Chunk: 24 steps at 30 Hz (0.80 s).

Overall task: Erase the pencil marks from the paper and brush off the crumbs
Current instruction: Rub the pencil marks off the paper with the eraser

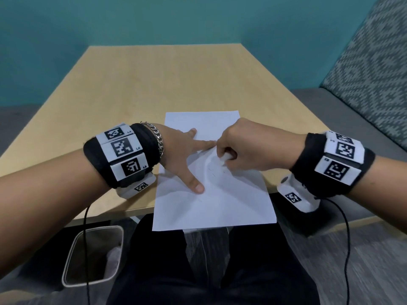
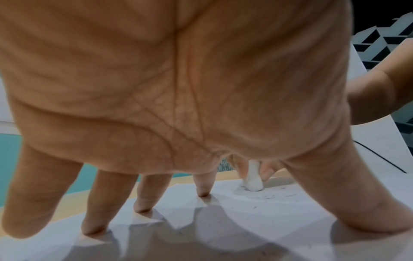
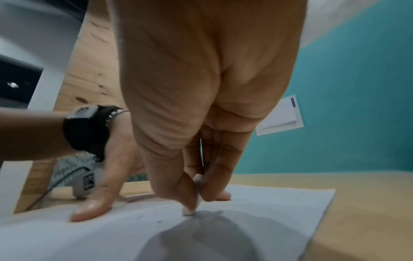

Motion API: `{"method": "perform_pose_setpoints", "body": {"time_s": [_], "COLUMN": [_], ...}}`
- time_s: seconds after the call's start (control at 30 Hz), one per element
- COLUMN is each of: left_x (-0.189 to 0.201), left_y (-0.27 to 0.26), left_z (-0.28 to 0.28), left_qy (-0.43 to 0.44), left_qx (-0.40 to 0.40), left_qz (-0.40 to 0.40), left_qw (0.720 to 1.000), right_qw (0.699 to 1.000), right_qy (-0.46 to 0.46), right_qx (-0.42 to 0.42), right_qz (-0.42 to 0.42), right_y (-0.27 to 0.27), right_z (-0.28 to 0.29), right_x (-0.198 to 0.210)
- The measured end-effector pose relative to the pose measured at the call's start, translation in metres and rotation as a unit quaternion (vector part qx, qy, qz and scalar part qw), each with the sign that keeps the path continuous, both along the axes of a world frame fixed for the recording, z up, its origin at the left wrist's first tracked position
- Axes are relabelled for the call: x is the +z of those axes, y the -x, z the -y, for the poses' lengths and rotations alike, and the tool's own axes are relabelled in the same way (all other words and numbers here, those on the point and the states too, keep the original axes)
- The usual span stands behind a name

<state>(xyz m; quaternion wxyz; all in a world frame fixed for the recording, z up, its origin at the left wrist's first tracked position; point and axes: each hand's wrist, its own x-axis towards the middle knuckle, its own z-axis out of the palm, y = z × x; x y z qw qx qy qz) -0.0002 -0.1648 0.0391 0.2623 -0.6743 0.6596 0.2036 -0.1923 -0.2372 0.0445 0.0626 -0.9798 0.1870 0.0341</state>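
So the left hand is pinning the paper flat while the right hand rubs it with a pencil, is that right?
Not quite: the right hand pinches a white eraser, not a pencil, as the left wrist view shows. The left hand does pin the paper flat.

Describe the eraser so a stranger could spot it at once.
On the wooden table lies a white paper. The right hand pinches the eraser there: a small white stub, tip on the sheet, beside faint pencil marks.
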Motion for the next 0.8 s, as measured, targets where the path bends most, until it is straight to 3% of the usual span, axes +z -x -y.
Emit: {"method": "perform_pose_setpoints", "body": {"time_s": [0.2, 0.37, 0.53, 0.7, 0.8], "left_x": [0.000, 0.001, 0.002, 0.002, 0.002], "left_y": [0.001, 0.002, 0.003, 0.004, 0.003], "left_z": [0.000, 0.001, 0.001, 0.000, -0.001], "left_qy": [-0.005, -0.011, -0.010, -0.011, -0.008], "left_qx": [0.000, 0.008, -0.002, 0.010, 0.006], "left_qz": [0.009, 0.013, 0.012, 0.016, 0.010], "left_qw": [1.000, 1.000, 1.000, 1.000, 1.000], "right_qw": [0.998, 1.000, 0.999, 1.000, 1.000], "right_qy": [-0.047, 0.006, -0.008, 0.008, 0.010], "right_qx": [0.038, -0.026, 0.030, -0.017, 0.011], "right_qz": [-0.015, 0.003, -0.026, -0.003, -0.015], "right_y": [0.009, 0.010, 0.009, 0.010, 0.011], "right_z": [-0.016, 0.011, -0.014, 0.011, -0.001], "right_x": [0.000, 0.001, -0.002, 0.002, -0.001]}}
